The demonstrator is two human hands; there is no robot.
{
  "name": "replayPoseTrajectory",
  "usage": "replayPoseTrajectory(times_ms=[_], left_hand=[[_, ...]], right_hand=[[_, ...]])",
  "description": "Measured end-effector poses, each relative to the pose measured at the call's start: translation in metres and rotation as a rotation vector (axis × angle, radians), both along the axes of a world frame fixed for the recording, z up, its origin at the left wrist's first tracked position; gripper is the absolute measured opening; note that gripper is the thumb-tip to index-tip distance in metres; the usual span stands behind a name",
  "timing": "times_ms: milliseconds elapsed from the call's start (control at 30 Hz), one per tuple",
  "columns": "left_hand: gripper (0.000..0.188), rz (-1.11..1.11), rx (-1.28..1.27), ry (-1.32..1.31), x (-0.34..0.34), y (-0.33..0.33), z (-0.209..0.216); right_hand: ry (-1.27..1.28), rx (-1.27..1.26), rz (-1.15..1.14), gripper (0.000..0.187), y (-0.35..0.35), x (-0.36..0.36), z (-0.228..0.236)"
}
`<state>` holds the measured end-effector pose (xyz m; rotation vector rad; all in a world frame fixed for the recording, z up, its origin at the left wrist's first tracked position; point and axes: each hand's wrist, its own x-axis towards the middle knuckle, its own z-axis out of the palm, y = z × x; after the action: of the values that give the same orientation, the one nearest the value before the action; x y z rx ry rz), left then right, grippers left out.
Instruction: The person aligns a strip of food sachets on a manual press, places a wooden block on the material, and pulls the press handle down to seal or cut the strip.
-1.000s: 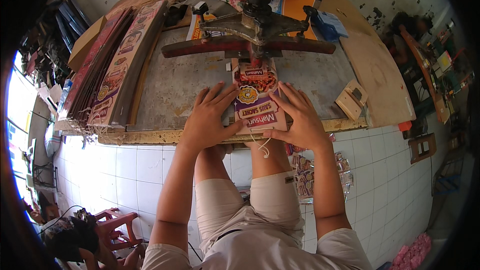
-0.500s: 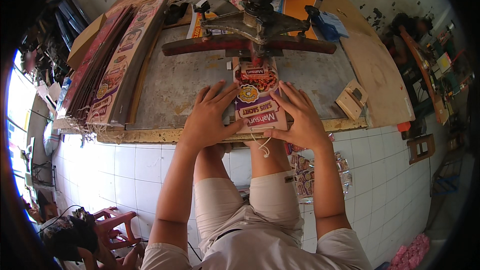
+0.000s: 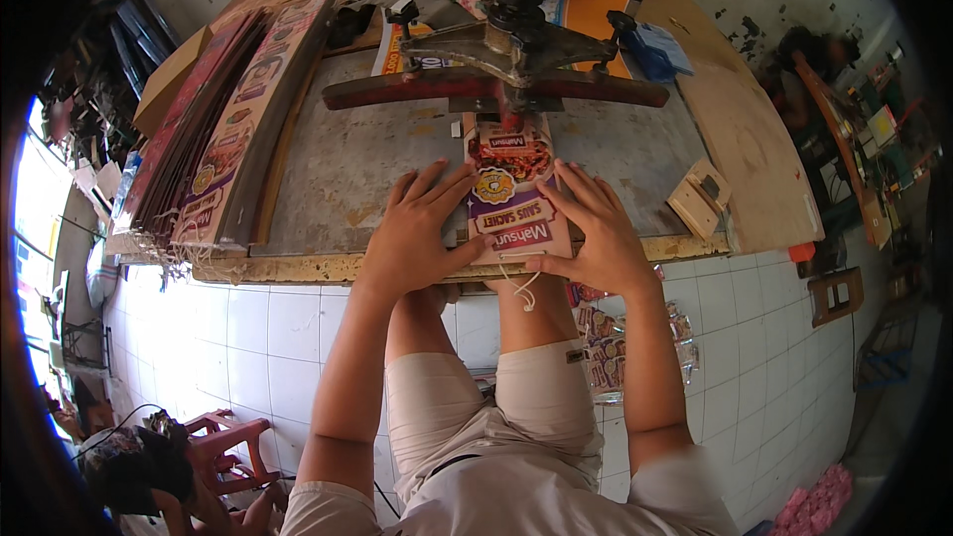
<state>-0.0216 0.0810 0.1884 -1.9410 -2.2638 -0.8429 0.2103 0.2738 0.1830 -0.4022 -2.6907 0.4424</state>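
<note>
A long printed cardboard strip [image 3: 511, 216], purple, cream and red with a food picture, lies on the grey metal-topped bench [image 3: 328, 184]. Its far end runs beneath the crossbar of a dark iron press [image 3: 514, 55]. White string hangs in a loop from the strip's near end, over the bench edge. My left hand [image 3: 422, 223] lies flat along the strip's left side, fingers spread and thumb on its near part. On the right side, my right hand [image 3: 596, 228] rests with fingers spread, fingertips and thumb at the strip's edge.
Stacks of similar printed strips [image 3: 238, 129] lie along the bench's left. A small wooden block with a handle [image 3: 699, 199] sits at the right. Coloured printed sheets [image 3: 596, 15] are behind the press. Shiny packets [image 3: 635, 347] lie on the tiled floor, and a red stool [image 3: 226, 442] stands lower left.
</note>
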Motion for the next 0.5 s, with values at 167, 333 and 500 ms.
replayPoseTrajectory(times_ms=[167,333,500], left_hand=[[0.078,-0.001,0.010,0.009,-0.0008,0.0002,-0.0027],[0.078,-0.001,0.012,0.013,-0.0003,-0.0003,-0.0039],[0.077,-0.004,0.007,-0.003,-0.0001,-0.0020,-0.0016]], right_hand=[[0.009,0.003,0.003,0.110,0.0001,0.0007,-0.0003],[0.012,0.029,-0.006,0.110,-0.0011,0.0016,-0.0012],[0.050,0.050,-0.003,0.107,-0.0032,0.0009,-0.0001]])
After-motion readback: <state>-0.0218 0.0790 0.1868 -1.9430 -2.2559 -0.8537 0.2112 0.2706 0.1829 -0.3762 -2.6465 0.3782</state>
